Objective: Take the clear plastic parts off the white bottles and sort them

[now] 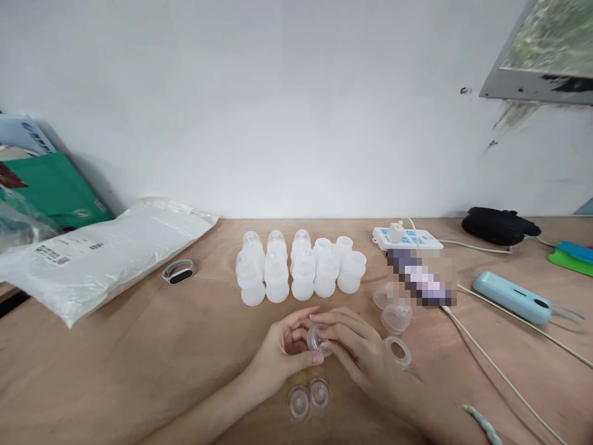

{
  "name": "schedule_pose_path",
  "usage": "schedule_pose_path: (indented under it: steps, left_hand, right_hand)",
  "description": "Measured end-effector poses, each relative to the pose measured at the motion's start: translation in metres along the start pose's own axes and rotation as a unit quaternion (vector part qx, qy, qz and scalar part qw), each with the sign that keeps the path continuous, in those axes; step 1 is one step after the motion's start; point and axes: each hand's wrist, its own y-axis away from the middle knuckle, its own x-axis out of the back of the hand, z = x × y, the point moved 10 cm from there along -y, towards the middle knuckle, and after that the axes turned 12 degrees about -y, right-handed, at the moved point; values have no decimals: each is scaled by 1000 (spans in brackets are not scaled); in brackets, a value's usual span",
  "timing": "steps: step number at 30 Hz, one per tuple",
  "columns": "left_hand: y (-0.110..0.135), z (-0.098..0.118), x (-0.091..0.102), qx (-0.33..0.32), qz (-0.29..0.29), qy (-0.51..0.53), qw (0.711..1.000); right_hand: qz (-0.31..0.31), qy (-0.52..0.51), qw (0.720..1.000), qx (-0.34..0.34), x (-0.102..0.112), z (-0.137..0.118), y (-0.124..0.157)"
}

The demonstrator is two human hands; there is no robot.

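Note:
My left hand (285, 346) is closed round a clear plastic bottle collar (312, 337), thumb on its near edge. My right hand (359, 346) pinches at the same collar from the right, fingertips pressed into its opening; what lies inside is partly hidden by them. Two clear silicone nipples (299, 402) rest on the table just below my hands. Another clear collar (398, 352) lies flat beside my right hand. Behind it are a few clear domed caps (396, 316). Beyond my hands stand several small white baby bottles (277, 287) in two rows, many topped with clear caps, some at the right uncapped.
A white plastic parcel (115, 241) and a wristband (178, 272) lie at the left, near a green folder (55, 185). To the right are a power strip (428, 241), a blurred phone (421, 278), a light-blue device (512, 296), a black case (498, 225) and cables on the wooden table.

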Motion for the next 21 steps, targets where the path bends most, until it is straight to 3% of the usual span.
schedule_pose_path:
  steps: [6, 11, 15, 21]
  left_hand:
    - [1, 9, -16, 16, -53, 20, 998]
    - [3, 5, -6, 46, -20, -4, 999]
    - [2, 12, -6, 26, -24, -23, 999]
    - [2, 21, -15, 2, -68, -33, 997]
  right_hand:
    - [8, -3, 999, -35, 2, 0, 0]
    - [40, -72, 991, -103, 9, 9, 0]
    - [80, -136, 973, -166, 13, 18, 5]
    - [121, -150, 966, -175, 21, 13, 6]
